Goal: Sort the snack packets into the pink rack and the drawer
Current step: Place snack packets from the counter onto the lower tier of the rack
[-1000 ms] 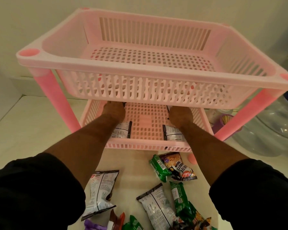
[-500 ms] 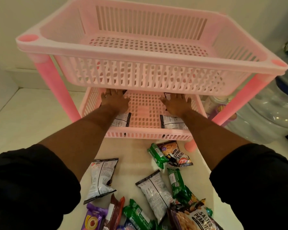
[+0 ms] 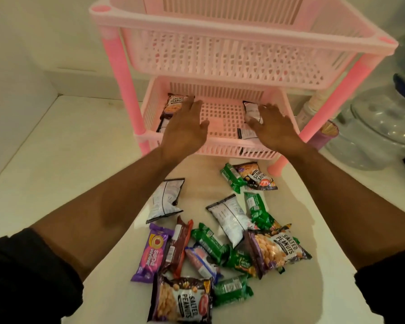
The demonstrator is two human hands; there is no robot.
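Head view, looking down over both forearms. My left hand [image 3: 184, 129] is flat and spread wide, palm down, holding nothing; it sits over the left front part of the lower tray of the pink slatted plastic rack [image 3: 232, 54]. Fingertips reach toward a brown packet printed "Salted Peanuts" [image 3: 174, 105] lying in that tray at about 11 o'clock from the hand; I cannot tell whether they touch it. A second packet shows as a dark edge just under the hand's left side.

My right hand [image 3: 275, 128] is also opened wide, palm down, empty, over the right side of the same tray. At its 11 o'clock lies a white back-side-up packet with a black border [image 3: 251, 111], touching or nearly touching the fingers. Another white packet [image 3: 246, 133] lies at 9 o'clock of the hand, near the tray's front wall.

Upper tray of the rack: nothing visible through the slats.

On the white counter [image 3: 45, 171], at 6 o'clock of the rack, the unsorted pile: a white crumpled packet [image 3: 166, 198], a larger white packet [image 3: 230, 217], several green packets [image 3: 258, 208], a purple biscuit packet [image 3: 151, 252], a dark red-brown bar wrapper [image 3: 178, 245], and two big "Salted Peanuts" bags [image 3: 277, 249]. One more peanut packet [image 3: 255, 176] lies beside the rack's front right leg.

Clear water bottles [image 3: 374, 129] stand at 3 o'clock of the rack. No drawer in frame.
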